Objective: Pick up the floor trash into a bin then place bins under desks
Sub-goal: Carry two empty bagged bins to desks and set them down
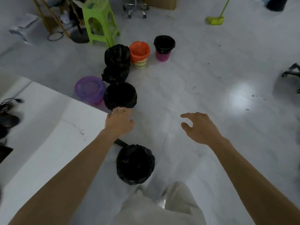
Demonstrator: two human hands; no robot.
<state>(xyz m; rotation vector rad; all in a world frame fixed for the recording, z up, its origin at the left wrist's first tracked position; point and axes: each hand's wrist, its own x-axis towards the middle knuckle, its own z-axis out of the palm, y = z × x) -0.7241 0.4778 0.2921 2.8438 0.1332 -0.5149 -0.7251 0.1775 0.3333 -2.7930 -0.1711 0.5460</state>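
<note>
Several waste bins stand in a row on the pale floor. My left hand [119, 122] is closed, its fingers curled over the near rim of a black-lined bin [120, 95] beside the desk corner. My right hand [201, 127] hovers open and empty over bare floor to the right. Another black-lined bin [135, 164] stands just in front of my legs. Further back are a purple bin [90, 90], two black bagged bins [116, 54] [116, 73], an orange-lined bin [140, 52] and a pink bin with a black liner [164, 47].
A white desk [40, 127] fills the left side, with dark cables at its far left edge. A green stool [100, 21], a stand base and a chair base [134, 8] sit at the back. A green broom [215, 20] lies at the back right; a chair leg [290, 72] juts in at the right.
</note>
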